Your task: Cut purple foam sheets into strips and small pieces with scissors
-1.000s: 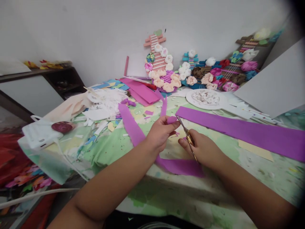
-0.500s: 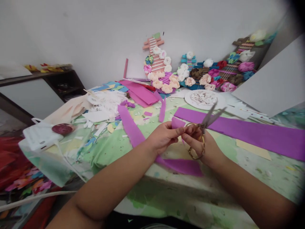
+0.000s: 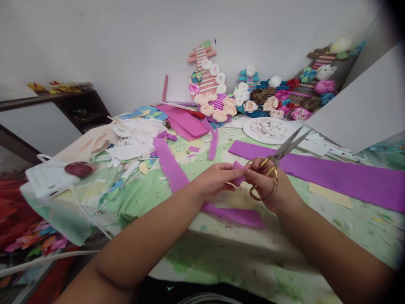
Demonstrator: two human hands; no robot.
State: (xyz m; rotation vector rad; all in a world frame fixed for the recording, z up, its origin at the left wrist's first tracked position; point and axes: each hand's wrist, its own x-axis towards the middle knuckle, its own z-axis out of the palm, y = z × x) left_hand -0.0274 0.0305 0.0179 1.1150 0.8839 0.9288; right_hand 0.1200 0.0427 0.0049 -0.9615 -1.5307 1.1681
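Note:
Between both hands is a small folded piece of purple crepe paper [image 3: 238, 173]. My left hand [image 3: 218, 179] pinches it from the left, fingers closed. My right hand [image 3: 268, 185] meets it with thumb and fingertips, while gold-handled scissors [image 3: 278, 157] hang on that hand with blades slightly apart, pointing up and right. Under my left wrist lies a bent purple strip [image 3: 169, 162], one end reaching toward the table's front edge. Beyond the right hand stretches a long, wide purple strip [image 3: 335, 175].
Flower-decorated craft pieces [image 3: 211, 84] lean on the wall. A white plate [image 3: 267, 128] sits at the back, near pink paper sheets [image 3: 185, 120]. White scraps [image 3: 137, 135], a white device with a cable [image 3: 50, 179] and a dark red oval object [image 3: 79, 169] are on the left.
The purple piece, earlier standing up with a flat panel showing, is now folded smaller between the fingertips. The scissors have tilted further to the right. The view has shifted slightly.

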